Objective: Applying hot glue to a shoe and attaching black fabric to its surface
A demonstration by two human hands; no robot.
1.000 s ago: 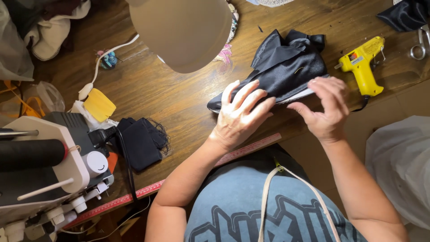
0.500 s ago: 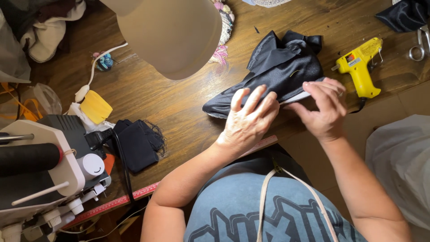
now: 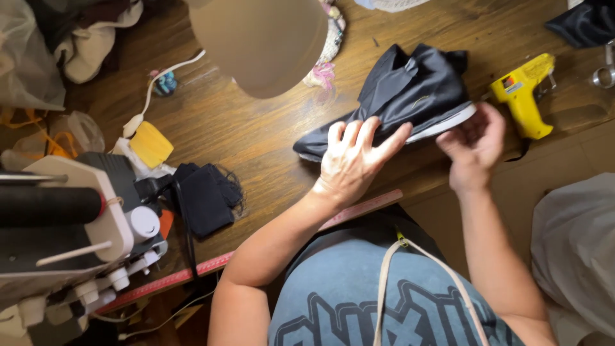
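Note:
A black high-top shoe point(image 3: 410, 90) with a white sole lies on its side on the wooden table point(image 3: 256, 128), covered in dark fabric. My left hand point(image 3: 355, 160) presses flat on the toe half, fingers spread. My right hand point(image 3: 474, 144) holds the heel end of the white sole with its fingertips. A yellow glue gun point(image 3: 522, 93) lies just right of the shoe, close to my right hand.
A beige lamp shade point(image 3: 262, 38) hangs over the table's middle. A sewing machine point(image 3: 64, 224) stands at the left, with black fabric pieces point(image 3: 205, 198) and a yellow block point(image 3: 152, 144) beside it. A red ruler point(image 3: 173, 279) lies along the near edge. Scissors point(image 3: 605, 74) rest far right.
My left hand has slid left toward the toe, and my right hand has shifted to the heel end of the sole. The view has moved slightly.

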